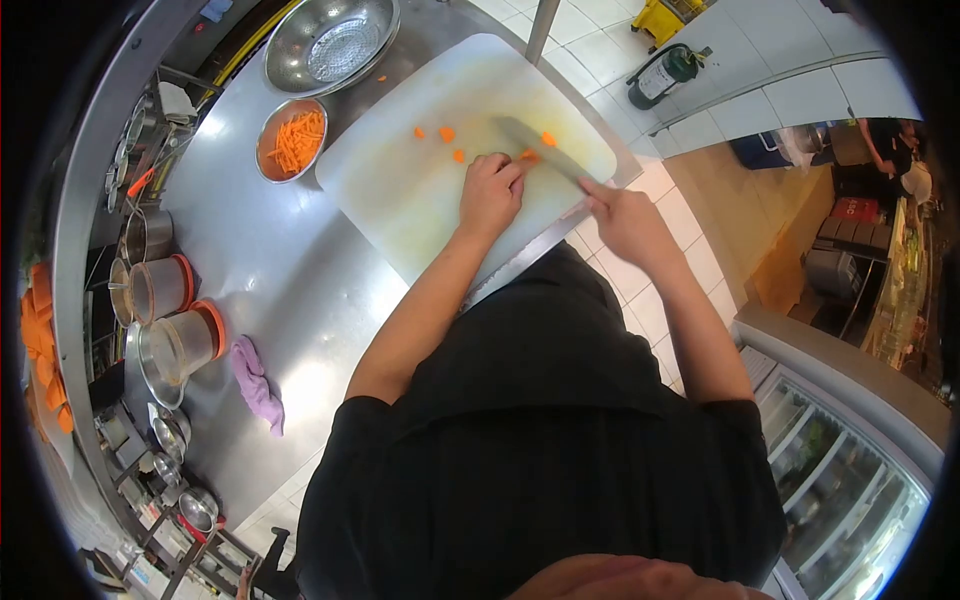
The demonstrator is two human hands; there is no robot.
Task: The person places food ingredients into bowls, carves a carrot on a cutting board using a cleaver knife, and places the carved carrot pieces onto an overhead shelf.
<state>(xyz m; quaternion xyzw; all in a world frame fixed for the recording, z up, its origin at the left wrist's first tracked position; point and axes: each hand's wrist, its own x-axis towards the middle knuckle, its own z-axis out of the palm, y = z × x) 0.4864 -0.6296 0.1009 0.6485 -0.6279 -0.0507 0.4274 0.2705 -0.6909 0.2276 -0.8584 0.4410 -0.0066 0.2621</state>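
Note:
A white cutting board (400,190) lies on the steel counter (270,270). My left hand (490,192) rests on the board with curled fingers, pressing a piece of carrot (527,155) at its fingertips. My right hand (625,220) grips the handle of a large knife (535,143), whose blade lies across the board right beside the left fingers. A few small carrot pieces (446,134) are scattered on the board beyond the hands.
A steel bowl of carrot sticks (291,139) and an empty colander bowl (331,43) sit past the board. Clear containers (180,343), pots and a purple cloth (256,382) are on the left. A fire extinguisher (662,74) lies on the tiled floor.

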